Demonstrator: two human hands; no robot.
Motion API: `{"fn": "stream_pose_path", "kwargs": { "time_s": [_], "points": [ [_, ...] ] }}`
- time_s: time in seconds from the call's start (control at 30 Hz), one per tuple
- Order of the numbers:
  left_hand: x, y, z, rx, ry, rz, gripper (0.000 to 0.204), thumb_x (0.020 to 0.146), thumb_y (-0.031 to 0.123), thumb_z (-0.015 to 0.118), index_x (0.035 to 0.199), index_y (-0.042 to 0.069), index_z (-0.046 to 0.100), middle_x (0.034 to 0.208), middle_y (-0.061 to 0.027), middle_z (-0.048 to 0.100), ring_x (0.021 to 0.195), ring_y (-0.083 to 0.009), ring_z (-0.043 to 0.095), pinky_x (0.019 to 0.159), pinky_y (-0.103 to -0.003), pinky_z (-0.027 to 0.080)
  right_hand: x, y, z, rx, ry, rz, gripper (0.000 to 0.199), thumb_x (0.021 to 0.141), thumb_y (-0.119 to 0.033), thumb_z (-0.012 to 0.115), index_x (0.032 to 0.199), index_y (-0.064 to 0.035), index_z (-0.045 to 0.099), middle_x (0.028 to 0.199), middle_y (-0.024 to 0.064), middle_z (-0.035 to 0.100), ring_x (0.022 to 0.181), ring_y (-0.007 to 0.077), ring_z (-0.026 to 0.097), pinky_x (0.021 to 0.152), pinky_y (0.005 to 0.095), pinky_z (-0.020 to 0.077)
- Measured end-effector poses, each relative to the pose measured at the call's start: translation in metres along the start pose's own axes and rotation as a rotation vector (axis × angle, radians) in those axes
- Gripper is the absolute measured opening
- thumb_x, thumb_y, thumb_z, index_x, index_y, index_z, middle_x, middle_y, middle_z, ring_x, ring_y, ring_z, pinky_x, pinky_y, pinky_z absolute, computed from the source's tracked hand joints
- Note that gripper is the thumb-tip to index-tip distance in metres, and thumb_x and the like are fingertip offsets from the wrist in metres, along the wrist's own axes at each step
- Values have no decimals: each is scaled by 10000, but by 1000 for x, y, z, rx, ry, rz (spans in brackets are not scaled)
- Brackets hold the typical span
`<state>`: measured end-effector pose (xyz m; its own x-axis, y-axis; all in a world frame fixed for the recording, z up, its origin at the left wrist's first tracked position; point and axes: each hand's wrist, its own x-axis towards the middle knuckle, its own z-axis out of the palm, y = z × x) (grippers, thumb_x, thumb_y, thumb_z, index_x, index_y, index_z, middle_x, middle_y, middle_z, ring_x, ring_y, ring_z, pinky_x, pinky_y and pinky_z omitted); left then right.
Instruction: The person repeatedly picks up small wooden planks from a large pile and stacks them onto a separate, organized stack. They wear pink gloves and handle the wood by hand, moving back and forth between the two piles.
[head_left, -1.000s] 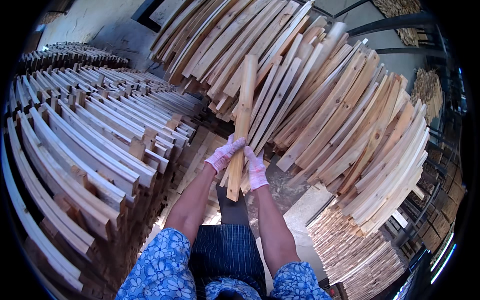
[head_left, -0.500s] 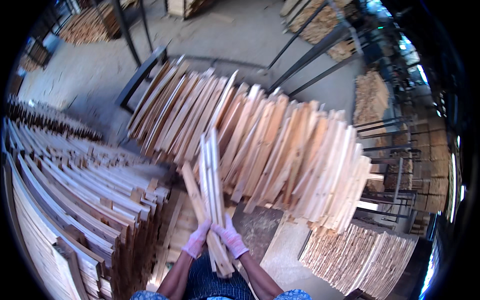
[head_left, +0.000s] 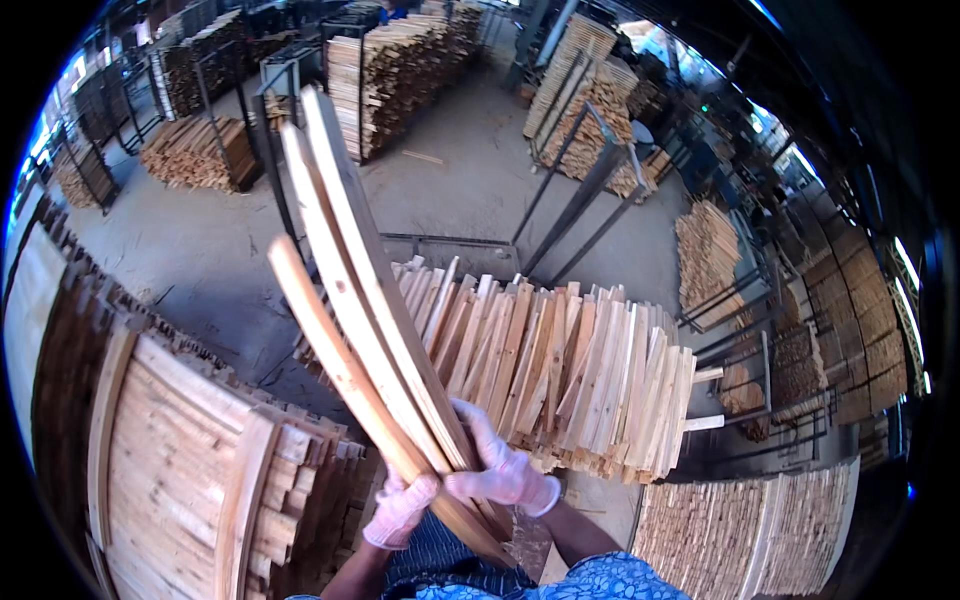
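Note:
My left hand (head_left: pixel 402 508), in a pale pinkish work glove, is closed round the lower part of several long wooden strips (head_left: pixel 345 250). On their right side my right hand (head_left: pixel 505 468), gloved the same way, grips them too. The strips stand tilted up and to the left in front of me. One strip (head_left: pixel 325 345) splays away from the others at its upper end. Their lower ends run down past my hands toward my dark apron. Just beyond lies a loose pile of similar strips (head_left: pixel 560 370), partly hidden behind the held ones.
A tall, layered wood stack (head_left: pixel 165 450) rises close on my left. At the lower right is a tight stack of strips (head_left: pixel 745 530). Black metal rack posts (head_left: pixel 575 215) stand behind the pile. Farther off, more wood stacks (head_left: pixel 415 75) line the concrete floor (head_left: pixel 440 190).
The held strips have risen nearer to my view and lean more to the left. Both hands keep their grip. My view has tilted up, bringing in more of the far floor and stacks.

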<state>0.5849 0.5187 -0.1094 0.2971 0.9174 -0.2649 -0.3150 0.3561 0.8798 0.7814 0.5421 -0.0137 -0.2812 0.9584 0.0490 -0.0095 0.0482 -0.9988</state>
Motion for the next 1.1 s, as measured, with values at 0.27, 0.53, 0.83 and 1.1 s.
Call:
{"fn": "stream_pose_path", "kwargs": {
  "time_s": [0.27,0.53,0.83,1.1],
  "points": [
    [-101,163,-25,-371,436,299,1066,862,177,821,1616,122,69,1300,-133,593,1138,-236,632,962,-389,563,90,-110,135,-124,-365,38,922,921,-353,738,1624,-47,226,1459,134,523,1294,205,508,1102,327,421],
    [-249,193,-126,-488,820,473,1077,845,244,829,1630,51,117,1272,-169,618,1119,-207,640,958,-363,572,98,-94,331,3,-830,189,677,917,-418,712,1395,17,508,1211,131,661,1087,183,621,992,336,493],
    [-366,166,-271,428,1417,-129,546,798,162,686,1313,69,531,984,-175,660,937,-301,658,811,-417,528,118,-36,428,-904,-632,-73,1104,768,-338,836,1625,-58,198,1507,300,470,1392,407,488,1137,431,425],
    [-381,172,-250,390,1433,105,793,842,121,647,1553,119,295,1193,-230,618,974,-284,687,827,-409,567,168,-34,360,-800,-505,-427,1009,811,-150,778,1643,-171,209,1435,272,550,1252,366,602,1066,415,477]
  ]
}}
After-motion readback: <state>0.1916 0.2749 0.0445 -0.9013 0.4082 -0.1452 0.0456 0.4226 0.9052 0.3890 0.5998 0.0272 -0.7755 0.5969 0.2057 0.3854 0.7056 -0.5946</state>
